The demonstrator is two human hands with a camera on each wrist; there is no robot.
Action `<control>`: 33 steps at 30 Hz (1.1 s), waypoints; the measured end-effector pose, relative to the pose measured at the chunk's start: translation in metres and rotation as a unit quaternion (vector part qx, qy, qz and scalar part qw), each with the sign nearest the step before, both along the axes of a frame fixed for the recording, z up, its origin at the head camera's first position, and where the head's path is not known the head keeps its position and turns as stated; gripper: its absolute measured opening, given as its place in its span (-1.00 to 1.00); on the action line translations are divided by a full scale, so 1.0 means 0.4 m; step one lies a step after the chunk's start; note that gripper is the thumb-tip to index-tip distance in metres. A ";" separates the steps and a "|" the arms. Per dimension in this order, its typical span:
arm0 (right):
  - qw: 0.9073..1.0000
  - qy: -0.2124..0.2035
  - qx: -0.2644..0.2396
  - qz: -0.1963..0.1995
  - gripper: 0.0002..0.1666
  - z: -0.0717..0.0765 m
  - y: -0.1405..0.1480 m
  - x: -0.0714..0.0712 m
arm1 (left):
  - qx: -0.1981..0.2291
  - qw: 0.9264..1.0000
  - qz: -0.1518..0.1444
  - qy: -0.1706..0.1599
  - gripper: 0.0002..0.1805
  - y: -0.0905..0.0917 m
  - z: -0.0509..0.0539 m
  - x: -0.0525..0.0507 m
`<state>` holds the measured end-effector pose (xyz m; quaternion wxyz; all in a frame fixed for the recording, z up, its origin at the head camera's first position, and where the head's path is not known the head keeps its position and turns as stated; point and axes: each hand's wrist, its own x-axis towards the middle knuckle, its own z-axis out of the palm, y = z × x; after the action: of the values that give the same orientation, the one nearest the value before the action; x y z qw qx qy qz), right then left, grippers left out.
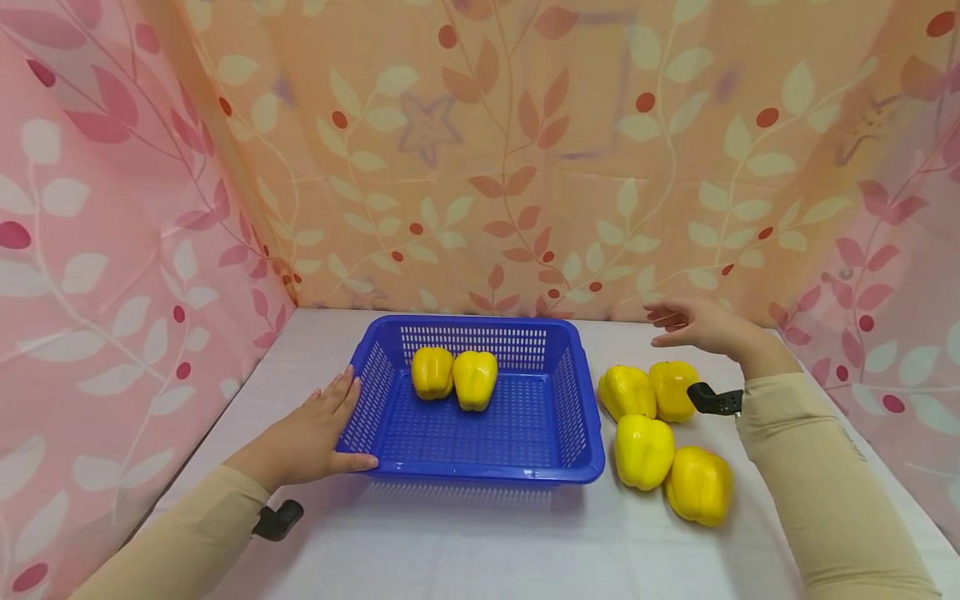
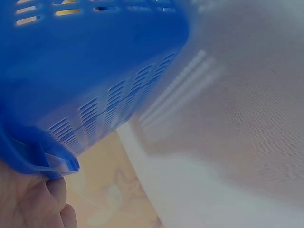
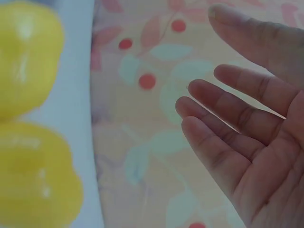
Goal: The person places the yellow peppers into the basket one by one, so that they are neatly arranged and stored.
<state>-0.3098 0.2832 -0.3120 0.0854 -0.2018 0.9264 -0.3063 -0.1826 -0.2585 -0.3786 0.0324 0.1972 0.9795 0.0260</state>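
Observation:
A blue plastic basket (image 1: 480,471) stands on the table with two yellow bell peppers (image 1: 432,373) inside, side by side towards the back left. My left hand (image 1: 315,433) rests against the basket's left rim, fingers stretched along it and thumb at the front left corner. In the left wrist view, fingertips show beside the basket rim (image 2: 28,166). My right hand (image 1: 701,325) is in the air behind the group of yellow bell peppers (image 1: 643,452) right of the basket. It holds nothing; its palm and loosely extended fingers (image 3: 256,92) show in the right wrist view.
A white cloth covers the table (image 1: 315,542). Behind it hangs an orange leaf-patterned curtain (image 1: 510,167), with pink patterned curtains (image 1: 90,250) at both sides. The loose peppers lie close together near the basket's right wall.

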 end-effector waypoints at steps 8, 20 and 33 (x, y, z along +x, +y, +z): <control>1.000 -0.015 0.018 -0.015 -0.20 -0.035 0.062 0.018 | 0.002 1.000 -0.002 0.002 0.30 0.003 0.003 0.003; 0.999 -0.014 0.031 -0.026 -0.16 -0.112 0.138 0.045 | 0.000 1.000 -0.010 0.005 0.30 0.010 0.016 0.011; 0.998 -0.048 0.022 -0.043 0.01 -0.196 0.164 0.053 | 0.001 1.000 -0.008 0.004 0.31 0.008 0.015 0.011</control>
<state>-0.2884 0.3490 -0.3904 0.1206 -0.1449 0.9357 -0.2981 -0.1782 -0.2552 -0.3726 0.0285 0.2048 0.9780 0.0258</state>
